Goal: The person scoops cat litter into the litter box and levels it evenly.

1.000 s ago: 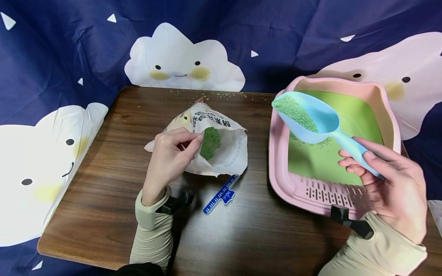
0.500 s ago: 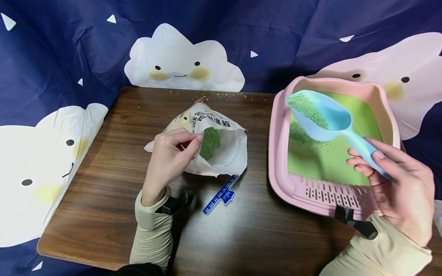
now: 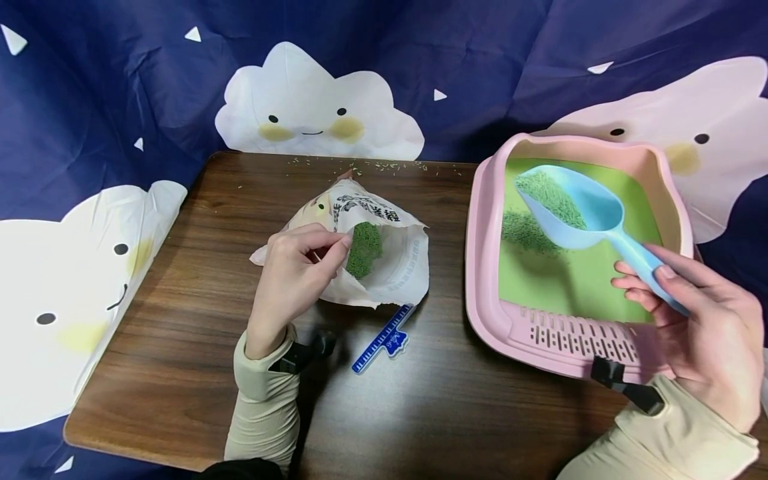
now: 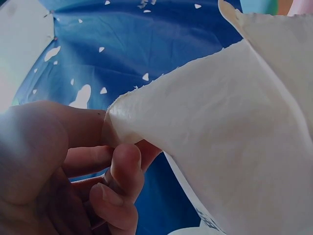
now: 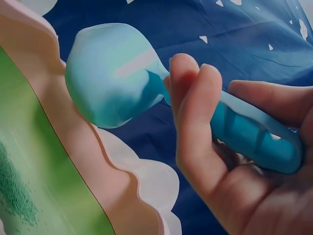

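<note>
My right hand (image 3: 711, 320) grips the handle of a light blue scoop (image 3: 591, 200) and holds it above a pink litter box (image 3: 486, 300) with a green floor. Green pellets (image 3: 555, 200) fill the front part of the scoop, and a patch of loose pellets (image 3: 525, 233) lies on the box floor under it. In the right wrist view the underside of the scoop (image 5: 110, 78) shows, with fingers curled round its handle. My left hand (image 3: 303, 280) pinches the torn edge of a white bag (image 3: 402, 260) between thumb and fingers. Inside the open bag are more green pellets (image 3: 365, 250).
On the brown wooden table (image 3: 168, 320), a blue sealing clip (image 3: 384, 340) with a ruler-like pattern lies in front of the bag. Scattered pellets (image 3: 384, 165) dot the back edge. A dark blue cloth with clouds (image 3: 318, 100) hangs behind.
My right hand has carried the loaded scoop to the right, farther over the litter box, bringing more of the pellet patch into view. The left hand keeps its pinch on the bag.
</note>
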Motion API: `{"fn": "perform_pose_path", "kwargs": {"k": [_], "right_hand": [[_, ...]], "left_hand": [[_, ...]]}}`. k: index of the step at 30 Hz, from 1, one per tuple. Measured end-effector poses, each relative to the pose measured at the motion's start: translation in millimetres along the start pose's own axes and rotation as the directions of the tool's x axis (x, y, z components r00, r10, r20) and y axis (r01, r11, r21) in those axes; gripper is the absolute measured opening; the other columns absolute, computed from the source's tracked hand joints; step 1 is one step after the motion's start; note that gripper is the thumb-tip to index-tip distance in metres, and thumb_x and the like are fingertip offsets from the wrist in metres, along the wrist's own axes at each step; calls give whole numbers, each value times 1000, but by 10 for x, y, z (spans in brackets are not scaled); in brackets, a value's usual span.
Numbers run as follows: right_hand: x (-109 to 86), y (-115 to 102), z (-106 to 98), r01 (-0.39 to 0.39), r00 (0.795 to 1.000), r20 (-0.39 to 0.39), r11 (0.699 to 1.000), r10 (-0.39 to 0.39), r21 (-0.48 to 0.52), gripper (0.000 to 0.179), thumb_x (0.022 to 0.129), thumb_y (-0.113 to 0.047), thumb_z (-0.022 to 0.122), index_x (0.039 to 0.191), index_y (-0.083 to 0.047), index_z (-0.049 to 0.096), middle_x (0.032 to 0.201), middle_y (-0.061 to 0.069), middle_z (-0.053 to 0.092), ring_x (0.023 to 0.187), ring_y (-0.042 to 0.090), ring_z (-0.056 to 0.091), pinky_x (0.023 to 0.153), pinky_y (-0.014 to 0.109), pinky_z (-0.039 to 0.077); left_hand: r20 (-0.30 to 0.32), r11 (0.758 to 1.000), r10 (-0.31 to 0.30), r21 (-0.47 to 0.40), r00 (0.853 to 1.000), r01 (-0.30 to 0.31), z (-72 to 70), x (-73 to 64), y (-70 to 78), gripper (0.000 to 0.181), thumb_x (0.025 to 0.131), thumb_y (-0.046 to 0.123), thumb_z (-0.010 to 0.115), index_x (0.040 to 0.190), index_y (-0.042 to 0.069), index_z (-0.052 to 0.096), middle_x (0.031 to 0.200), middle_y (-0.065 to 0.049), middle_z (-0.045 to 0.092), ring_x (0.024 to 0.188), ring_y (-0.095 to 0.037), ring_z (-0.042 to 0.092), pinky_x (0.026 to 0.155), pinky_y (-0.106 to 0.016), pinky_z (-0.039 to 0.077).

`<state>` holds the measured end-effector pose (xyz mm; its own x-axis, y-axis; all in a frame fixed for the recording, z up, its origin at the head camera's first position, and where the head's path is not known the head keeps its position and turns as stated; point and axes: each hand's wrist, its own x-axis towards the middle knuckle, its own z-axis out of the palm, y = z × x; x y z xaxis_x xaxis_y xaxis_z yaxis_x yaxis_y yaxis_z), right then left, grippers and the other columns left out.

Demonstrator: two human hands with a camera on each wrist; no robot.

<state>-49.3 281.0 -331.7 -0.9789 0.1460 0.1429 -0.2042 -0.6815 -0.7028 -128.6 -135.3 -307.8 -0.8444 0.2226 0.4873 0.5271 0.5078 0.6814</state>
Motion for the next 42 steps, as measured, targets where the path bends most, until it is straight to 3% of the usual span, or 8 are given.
{"fn": "perform_pose_path", "kwargs": {"k": [7, 17, 27, 35, 37, 39, 41, 42], "right_hand": [[-20, -10, -61, -9, 1000, -11, 996, 8, -93, 37, 90, 17, 27, 125, 20, 33, 99, 35, 59, 87, 41, 62, 72, 38, 52], [-47, -48, -163, -44, 995, 78, 992, 54, -120, 38, 91, 15, 22, 128, 19, 30, 102, 32, 59, 91, 36, 62, 77, 35, 51], [-85, -66, -171, -103, 994, 12, 976, 108, -194, 39, 89, 17, 29, 128, 14, 37, 99, 28, 62, 89, 32, 64, 75, 32, 50], [-85, -76, -167, -128, 992, -39, 933, 122, -336, 38, 88, 14, 37, 124, 8, 46, 92, 23, 66, 82, 27, 66, 62, 23, 52], [-89, -80, -159, -145, 989, -59, 910, 133, -388, 37, 88, 12, 40, 124, 5, 48, 91, 21, 67, 80, 25, 67, 45, 17, 48], [-94, -92, -155, -176, 984, -89, 881, 152, -439, 36, 88, 8, 44, 123, 2, 50, 89, 17, 68, 77, 22, 67, 28, 17, 29], [-98, -93, -151, -197, 980, -118, 862, 161, -467, 36, 88, 6, 47, 123, -1, 51, 88, 15, 69, 77, 21, 68, 26, 23, 11], [-100, -90, -151, -205, 978, -132, 854, 161, -477, 36, 88, 5, 48, 123, -2, 52, 88, 14, 69, 77, 20, 68, 27, 24, 11]], "left_hand": [[4, 1000, 1, -2, 1000, -1, -2, 1, 7, 14, 83, 16, 61, 74, 14, 72, 55, 10, 51, 44, -2, 43, 41, -16, 33], [8, 1000, -1, -16, 1000, 1, -3, 2, 12, 13, 83, 16, 61, 76, 13, 72, 55, 9, 52, 43, -3, 45, 39, -16, 34], [-1, 1000, 7, -12, 1000, -7, -2, -4, -4, 14, 83, 15, 61, 74, 14, 71, 54, 9, 51, 43, -5, 45, 41, -16, 34], [-4, 1000, 8, -8, 1000, -8, -6, -8, -4, 14, 83, 16, 61, 75, 14, 72, 55, 10, 52, 43, -6, 45, 40, -17, 34], [-3, 1000, 8, -8, 1000, -8, -7, -10, -6, 14, 83, 16, 61, 74, 14, 71, 55, 10, 52, 43, -6, 46, 41, -17, 35], [-3, 1000, 7, -7, 1000, -7, -7, -9, -8, 14, 83, 16, 61, 74, 14, 71, 55, 10, 52, 43, -6, 45, 41, -17, 35], [1, 1000, 2, -12, 1000, -2, -6, -11, -6, 14, 83, 16, 61, 75, 14, 72, 55, 10, 52, 43, -6, 46, 40, -17, 35], [3, 1000, -2, -16, 1000, 2, -4, -11, -7, 14, 84, 16, 60, 75, 13, 72, 55, 9, 53, 43, -7, 46, 40, -17, 35]]}}
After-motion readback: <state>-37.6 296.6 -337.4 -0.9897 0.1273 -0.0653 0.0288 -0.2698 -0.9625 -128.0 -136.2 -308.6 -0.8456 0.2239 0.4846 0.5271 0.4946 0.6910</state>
